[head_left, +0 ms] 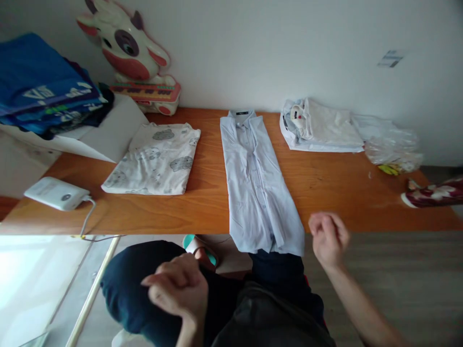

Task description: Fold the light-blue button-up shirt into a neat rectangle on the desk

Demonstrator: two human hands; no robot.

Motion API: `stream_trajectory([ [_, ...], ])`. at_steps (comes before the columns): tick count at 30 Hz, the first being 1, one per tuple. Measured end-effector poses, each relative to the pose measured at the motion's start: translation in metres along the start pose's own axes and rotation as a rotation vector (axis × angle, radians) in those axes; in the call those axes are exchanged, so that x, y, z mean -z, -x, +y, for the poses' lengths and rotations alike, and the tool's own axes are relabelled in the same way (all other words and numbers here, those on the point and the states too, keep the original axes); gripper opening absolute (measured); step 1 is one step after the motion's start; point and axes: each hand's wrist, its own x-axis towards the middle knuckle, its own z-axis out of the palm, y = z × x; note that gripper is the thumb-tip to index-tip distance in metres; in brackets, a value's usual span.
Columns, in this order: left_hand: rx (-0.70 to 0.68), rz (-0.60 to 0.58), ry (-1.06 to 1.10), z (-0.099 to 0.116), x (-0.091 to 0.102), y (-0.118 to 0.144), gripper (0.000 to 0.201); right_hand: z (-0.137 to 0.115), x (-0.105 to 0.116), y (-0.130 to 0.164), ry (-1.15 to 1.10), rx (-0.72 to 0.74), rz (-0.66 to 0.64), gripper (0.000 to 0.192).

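A pale blue shirt (258, 185) lies folded lengthwise on the desk (336, 185), its hem hanging over the near edge. The right hand (328, 237) hovers just beside the hem, fingers loosely curled and empty. The left hand (179, 288) hangs lower over the lap, fingers curled, seemingly empty.

A pale blue shirt (258, 183) lay folded lengthwise on the table (333, 188), its hem hanging over the near edge. The right hand (328, 237) hovered loosely curled just beside the hem, holding nothing. The left hand (180, 288) hung empty over the lap, well apart from it.
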Motion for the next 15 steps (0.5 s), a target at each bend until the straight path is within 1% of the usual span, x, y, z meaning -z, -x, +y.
stream_trajectory([
  [1, 0.062, -0.027, -0.038, -0.017, 0.002, 0.013, 0.067, 0.011, 0.016, 0.02, -0.046, -0.098, 0.06, 0.021],
  [2, 0.15, -0.062, -0.094, -0.033, 0.005, 0.027, 0.06, 0.024, 0.029, 0.038, -0.054, -0.185, 0.101, 0.022],
  [3, 0.27, -0.11, -0.177, -0.049, 0.007, 0.04, 0.048, 0.038, 0.038, 0.053, -0.049, -0.246, 0.152, 0.021],
  [4, 0.35, -0.17, -0.233, -0.064, 0.008, 0.052, 0.045, 0.052, 0.046, 0.064, -0.038, -0.295, 0.181, 0.019],
  [5, 0.414, -0.258, -0.289, -0.075, 0.009, 0.061, 0.048, 0.065, 0.052, 0.072, -0.02, -0.346, 0.173, 0.019],
  [6, 0.453, -0.352, -0.337, -0.083, 0.008, 0.067, 0.052, 0.078, 0.056, 0.077, 0.006, -0.4, 0.127, 0.024],
  [7, 0.481, -0.451, -0.376, -0.089, 0.008, 0.07, 0.053, 0.088, 0.06, 0.079, 0.039, -0.452, 0.045, 0.032],
  [9, 0.522, -0.602, -0.417, -0.092, 0.007, 0.07, 0.049, 0.102, 0.065, 0.079, 0.109, -0.543, -0.169, 0.048],
  [10, 0.538, -0.642, -0.416, -0.091, 0.008, 0.069, 0.048, 0.106, 0.067, 0.077, 0.13, -0.57, -0.261, 0.053],
  [12, 0.584, -0.678, -0.38, -0.087, 0.012, 0.068, 0.05, 0.108, 0.069, 0.075, 0.127, -0.591, -0.38, 0.055],
  [15, 0.633, -0.682, -0.317, -0.082, 0.023, 0.073, 0.053, 0.105, 0.073, 0.074, 0.086, -0.551, -0.427, 0.051],
])
